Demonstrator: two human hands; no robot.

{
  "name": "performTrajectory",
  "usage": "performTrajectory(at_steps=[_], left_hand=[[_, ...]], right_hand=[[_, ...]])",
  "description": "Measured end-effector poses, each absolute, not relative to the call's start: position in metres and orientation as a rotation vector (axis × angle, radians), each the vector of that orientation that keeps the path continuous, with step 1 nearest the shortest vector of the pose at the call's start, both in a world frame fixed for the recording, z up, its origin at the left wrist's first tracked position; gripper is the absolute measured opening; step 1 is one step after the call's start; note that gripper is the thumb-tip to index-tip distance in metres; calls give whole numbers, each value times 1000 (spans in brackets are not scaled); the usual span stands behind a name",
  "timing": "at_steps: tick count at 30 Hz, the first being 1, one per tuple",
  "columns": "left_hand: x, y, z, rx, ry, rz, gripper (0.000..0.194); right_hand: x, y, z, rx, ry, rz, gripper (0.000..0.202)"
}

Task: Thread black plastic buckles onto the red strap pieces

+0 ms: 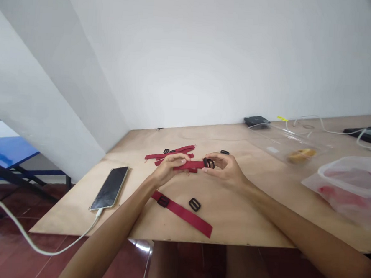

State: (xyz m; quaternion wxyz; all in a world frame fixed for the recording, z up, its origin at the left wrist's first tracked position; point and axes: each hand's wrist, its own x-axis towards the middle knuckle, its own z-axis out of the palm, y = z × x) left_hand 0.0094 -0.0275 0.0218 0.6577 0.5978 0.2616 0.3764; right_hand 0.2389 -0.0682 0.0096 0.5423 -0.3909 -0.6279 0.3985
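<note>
Currently, a red strap (190, 166) is being held between the two hands, above the middle of the table (240, 218). Its left part is being gripped by the left hand (170, 166), with the thumb being laid on top. At its right end, a black buckle (209, 163) is being pinched between the thumb and fingers of the right hand (227, 169). The hands are being kept slightly apart, with a short stretch of strap being shown between them. How the strap is being threaded at the buckle cannot be told, as the detail is too small.

Behind the left hand, a pile of straps (154, 157) is being partly hidden, and dark sliders are being seen among them. Another slider (225, 152) is being seen just beyond the right hand. Nearer the front edge, a flat strap (190, 215) is being crossed by a slider (163, 201), while a loose slider (194, 204) is being borne by the table just beside it.

On the left, a phone (110, 189) is being joined to a white cable (51, 253). On the right, a clear tray (273, 138), a yellow roll (302, 155) and a whitish bag (342, 188) are being supported by the table.
</note>
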Motion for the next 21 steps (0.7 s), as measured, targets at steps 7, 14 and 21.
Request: performTrajectory(at_steps=[7, 14, 21], left_hand=[[5, -23, 15, 1189, 344, 862, 29], [12, -30, 18, 1385, 547, 757, 24], [20, -45, 26, 1594, 641, 644, 29]], right_hand=[[239, -65, 6, -854, -1133, 1420, 48], [238, -68, 8, -901, -1306, 1279, 41], [236, -73, 11, -847, -1561, 1133, 39]])
